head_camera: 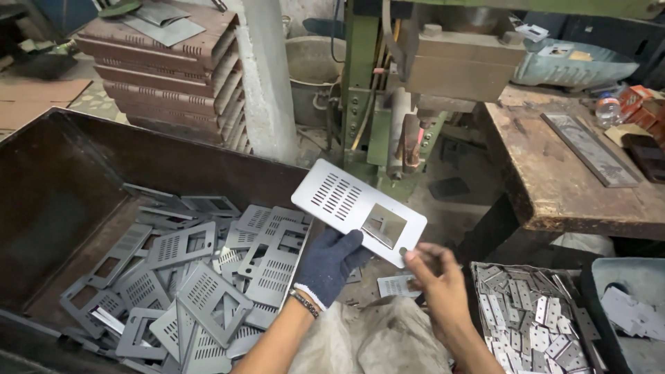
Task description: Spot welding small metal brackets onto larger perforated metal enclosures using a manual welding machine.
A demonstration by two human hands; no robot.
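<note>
A flat grey metal plate [350,208] with rows of slots and a square cut-out is held up in front of me, tilted. My left hand [329,262], in a dark blue glove, supports it from below with the thumb near the square opening. My right hand [436,273], bare, pinches the plate's lower right corner. Below and to the left, a big dark metal bin [62,187] holds a heap of several similar slotted plates [201,277].
A box [596,298] of small punched metal pieces [530,322] sits at lower right. A worn wooden workbench [554,180] stands on the right, and a green press machine [388,104] directly ahead. Stacked brown metal panels [166,69] are at the back left. Cloth covers my lap [377,343].
</note>
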